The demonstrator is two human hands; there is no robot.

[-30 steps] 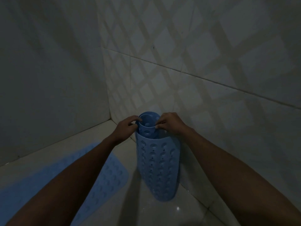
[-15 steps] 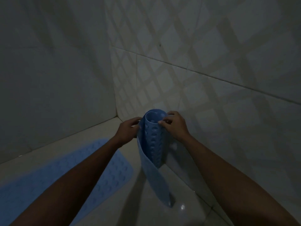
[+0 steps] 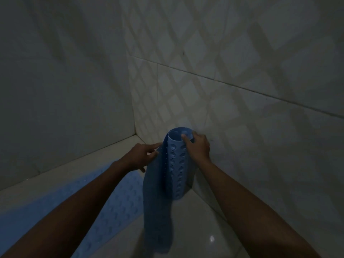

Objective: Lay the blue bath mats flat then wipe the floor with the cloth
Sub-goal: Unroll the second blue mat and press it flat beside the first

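Two mats are in my view. I have the rolled mat upright in the corner where the two walls meet, its roll partly undone, a loose flap hanging from the left side down toward the floor. My right hand grips the top rim of the roll, fingers curled over the edge. My left hand seems to pinch the flap's upper edge, though the dim light makes that grip hard to read. The flat mat lies on the floor to the left, just beside the hanging flap, partly under my left forearm. Bare glossy floor lies open in front and to the right of the roll. The patterned wall stands close behind and to the right, the plain wall to the left.
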